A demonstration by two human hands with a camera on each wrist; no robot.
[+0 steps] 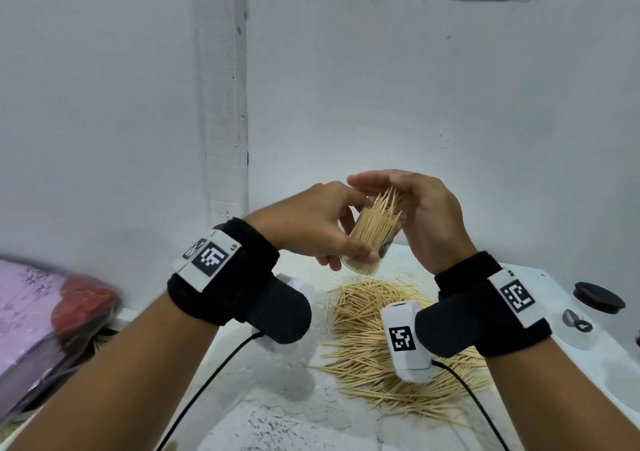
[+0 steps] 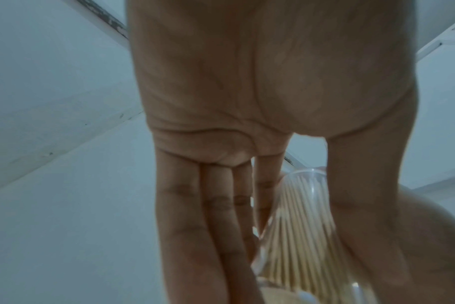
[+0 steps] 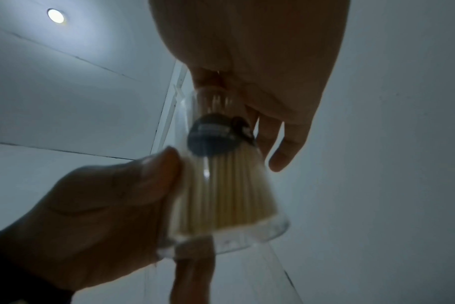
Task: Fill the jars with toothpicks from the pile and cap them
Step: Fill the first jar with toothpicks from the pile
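Note:
My left hand (image 1: 346, 243) grips a clear jar (image 1: 375, 236) packed with toothpicks and holds it tilted above the table. The thumb lies across the jar's front near its base, the fingers behind it. A dark label (image 3: 213, 133) is on the jar's side. Some toothpick tips stick out past the rim. My right hand (image 1: 398, 187) is held flat with straight fingers over the jar's mouth, touching those tips. The loose toothpick pile (image 1: 367, 343) lies on the white table right below. In the left wrist view the jar (image 2: 301, 216) sits between fingers and thumb.
A dark round cap (image 1: 598, 296) lies on the white table (image 1: 287, 416) at the far right, with a small clear object (image 1: 576, 321) beside it. Pink and red fabric (image 1: 69, 308) lies off the table's left edge. White walls stand close behind.

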